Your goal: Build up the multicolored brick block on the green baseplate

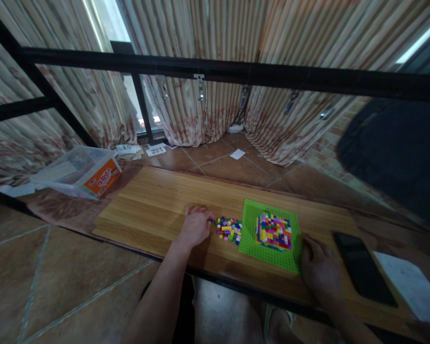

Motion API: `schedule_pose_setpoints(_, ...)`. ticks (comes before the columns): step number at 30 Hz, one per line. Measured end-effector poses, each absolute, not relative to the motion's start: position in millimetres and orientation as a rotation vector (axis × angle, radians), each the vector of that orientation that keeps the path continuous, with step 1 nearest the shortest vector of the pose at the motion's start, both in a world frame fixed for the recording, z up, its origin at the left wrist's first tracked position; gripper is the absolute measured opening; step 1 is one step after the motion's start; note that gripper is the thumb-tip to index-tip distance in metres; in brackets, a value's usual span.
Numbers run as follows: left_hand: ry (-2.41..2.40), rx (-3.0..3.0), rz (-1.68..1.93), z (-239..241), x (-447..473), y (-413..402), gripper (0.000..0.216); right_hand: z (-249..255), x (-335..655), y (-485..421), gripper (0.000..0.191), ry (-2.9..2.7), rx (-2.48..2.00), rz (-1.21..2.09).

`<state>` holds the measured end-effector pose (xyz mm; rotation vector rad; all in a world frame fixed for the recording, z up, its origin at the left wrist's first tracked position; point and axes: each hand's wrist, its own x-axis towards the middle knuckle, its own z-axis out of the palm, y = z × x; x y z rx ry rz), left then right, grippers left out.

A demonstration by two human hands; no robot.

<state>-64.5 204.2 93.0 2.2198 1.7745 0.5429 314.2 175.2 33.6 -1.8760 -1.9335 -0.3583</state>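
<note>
My left hand (197, 225) is at the left edge of a loose pile of small coloured building bricks (229, 230). Its thumb and forefinger are pinched together beside a dark speck, too small to name. Right of the pile lies a green studded baseplate (250, 224), bearing a multicoloured block of stacked bricks (274, 231). Close by the plate's right edge, my right hand (318, 265) rests on the wooden board with curled fingers; whatever may be inside them is hidden.
The long wooden board (154, 200) carries a black phone (363, 267) on the right, near a white paper sheet (410, 282). A clear plastic bin (75, 169) with an orange label stands at the left. A black metal bar (229, 69) crosses before the curtains (229, 28).
</note>
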Motion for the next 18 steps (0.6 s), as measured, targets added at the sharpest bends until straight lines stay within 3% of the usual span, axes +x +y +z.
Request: schedule_pose_setpoints(18,1.758,2.149,0.681,84.4,-54.7,206.7,0.022,31.4,315.2,175.5,0.035,-1.926,-1.889,-0.340)
